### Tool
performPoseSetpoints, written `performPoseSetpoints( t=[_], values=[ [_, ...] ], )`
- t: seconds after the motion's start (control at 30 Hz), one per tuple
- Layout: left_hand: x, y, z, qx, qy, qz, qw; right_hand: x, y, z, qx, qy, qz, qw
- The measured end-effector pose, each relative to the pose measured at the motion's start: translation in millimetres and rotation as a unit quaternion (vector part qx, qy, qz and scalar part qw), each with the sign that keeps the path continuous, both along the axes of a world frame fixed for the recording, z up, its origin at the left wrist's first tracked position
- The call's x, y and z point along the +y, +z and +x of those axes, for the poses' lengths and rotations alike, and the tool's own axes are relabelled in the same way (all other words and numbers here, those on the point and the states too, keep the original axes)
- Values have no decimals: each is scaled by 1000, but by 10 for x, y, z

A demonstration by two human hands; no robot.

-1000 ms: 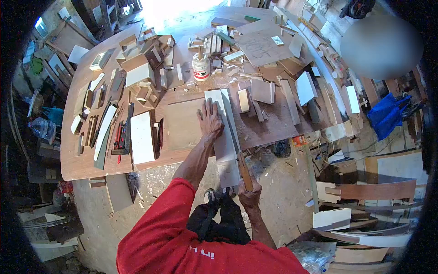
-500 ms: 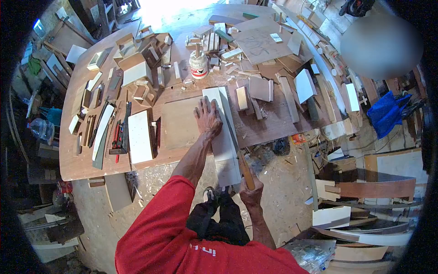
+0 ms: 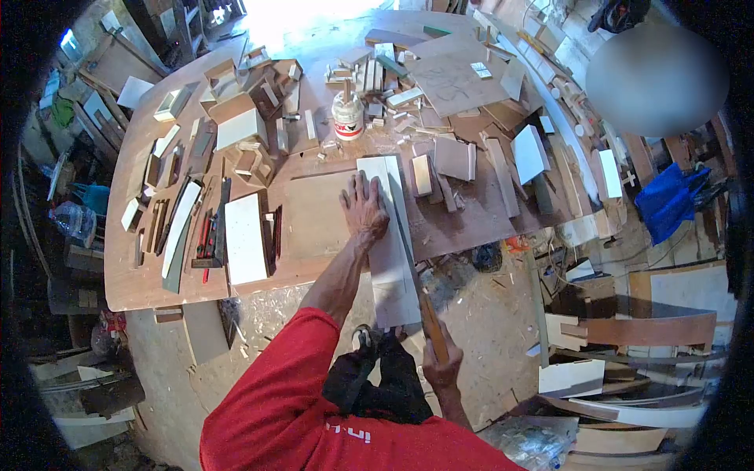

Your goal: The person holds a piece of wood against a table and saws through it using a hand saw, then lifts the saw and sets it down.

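Observation:
My left hand [image 3: 365,210] lies with fingers spread on a long pale board [image 3: 393,275], pressing on its top face. The board rests on the wooden table [image 3: 471,234] and juts out past the near edge. My right hand [image 3: 442,363], below the table edge, is wrapped round the wooden handle of a saw [image 3: 432,323]. The saw's narrow dark blade runs up along the board's right side. A flat brown panel [image 3: 314,216] lies to the left, partly beside my left hand.
A white glue tub [image 3: 347,122] stands behind the board. Wood blocks [image 3: 422,174] lie to the right. Left are a white panel [image 3: 246,235] and a red-handled tool [image 3: 210,235]. A blue bag [image 3: 671,200] is at far right.
My right hand and the saw have moved down and slightly right. My left hand stays on the board. The whole view has shifted slightly.

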State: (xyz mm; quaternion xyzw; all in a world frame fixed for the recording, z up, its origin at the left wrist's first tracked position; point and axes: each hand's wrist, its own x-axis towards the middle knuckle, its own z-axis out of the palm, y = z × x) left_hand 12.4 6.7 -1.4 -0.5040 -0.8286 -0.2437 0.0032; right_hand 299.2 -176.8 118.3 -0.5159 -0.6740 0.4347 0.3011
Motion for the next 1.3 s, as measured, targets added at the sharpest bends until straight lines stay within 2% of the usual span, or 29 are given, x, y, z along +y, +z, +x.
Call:
performPoseSetpoints(
  t=[0.03,0.07,0.13,0.17,0.2,0.27,0.3,0.33,0.47,0.53,0.63,0.7,0.77,0.83,0.9,0.97,1.13,1.3],
  values=[
    [-4,1,25,9,6,-3,1000,-111,93,36,6,-43,-31,999],
    [-31,-7,55,17,12,-8,1000,-86,39,41,2,-41,-33,999],
    [-41,12,45,7,6,-6,1000,93,-32,-83,-54,-40,47,997],
    [-48,27,51,-2,1,-2,1000,231,19,-203,-26,-35,-24,999],
    [-47,28,51,0,1,-1,1000,258,-2,-200,-24,-35,-23,999],
    [-33,34,27,10,8,-24,1000,321,-98,-211,-76,-1,-92,993],
    [-60,10,55,9,4,-28,1000,219,-140,-203,-35,-15,-10,999],
    [-40,30,50,11,7,-30,999,120,-119,-151,-34,-17,-10,999],
    [-24,-53,9,37,19,-36,999,-129,70,-8,-43,-40,-62,996],
    [2,-147,-4,51,19,-8,998,-31,85,-94,-1,-83,-119,989],
    [-33,-100,-39,64,24,32,997,-11,-12,-85,-34,-34,-52,998],
    [-43,-27,5,55,20,45,997,-39,-62,-95,-30,-40,-27,998],
    [-55,97,-15,-45,12,12,999,-58,-82,-122,-25,-42,-2,999],
    [-76,77,-33,-50,14,30,998,-46,-146,-152,-20,-47,49,997],
    [-67,-41,-50,-55,14,49,997,-23,-190,-173,-20,-50,46,997],
    [-64,-153,-70,5,12,71,997,0,-175,-197,-21,-52,42,998],
    [-77,-12,-42,-38,8,30,999,96,15,-259,-15,-47,-36,998],
    [-29,-4,-17,-33,19,33,999,146,-121,-236,-17,-39,-33,999]
  ],
)
